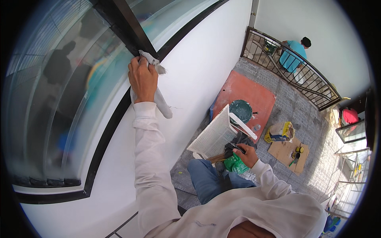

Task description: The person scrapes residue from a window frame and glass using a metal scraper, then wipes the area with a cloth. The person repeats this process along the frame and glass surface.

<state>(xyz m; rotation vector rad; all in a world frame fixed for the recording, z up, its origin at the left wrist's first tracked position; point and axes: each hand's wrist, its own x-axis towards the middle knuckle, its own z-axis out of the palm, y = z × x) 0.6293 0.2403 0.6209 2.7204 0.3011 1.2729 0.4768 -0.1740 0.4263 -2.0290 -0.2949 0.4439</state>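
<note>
Pressing a grey rag (152, 79) against the black window frame (123, 22) upper left, the left hand (143, 79) grips it; the right hand (247, 154), lower centre, holds a green cloth (235, 164).

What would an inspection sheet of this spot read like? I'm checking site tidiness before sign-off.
Surface: white wall beside a black window frame; grey paved floor below.
Job's things: grey cloth pressed on the frame; dark tool and green bag at the lap.
Clutter: white basket, green bucket, red sheet, yellow sack, cardboard.
Grippers: left hand grips the cloth; right hand holds the tool.
Cables: nothing seen.
Surroundings: railing; another person crouching beyond it.
</note>
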